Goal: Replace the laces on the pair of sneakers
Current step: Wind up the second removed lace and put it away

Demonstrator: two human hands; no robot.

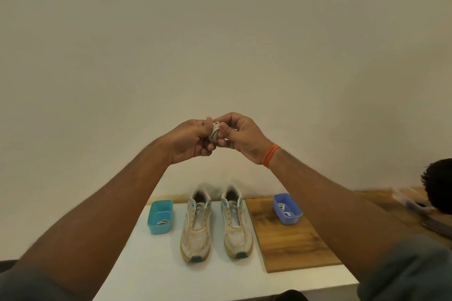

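Two worn white sneakers stand side by side on the white table (151, 273), toes toward me, with no laces in their eyelets: the left sneaker (196, 225) and the right sneaker (236, 222). High above them, my left hand (189, 140) and my right hand (241, 137) meet in front of the wall. Both pinch a small coiled bundle of white lace (215, 132) between their fingertips. An orange band circles my right wrist.
A teal tub (160, 217) with a coiled lace sits left of the sneakers. A blue tub (288, 208) holding laces rests on a wooden board (291, 247) at the right. Another person's head (437, 186) shows at the far right edge.
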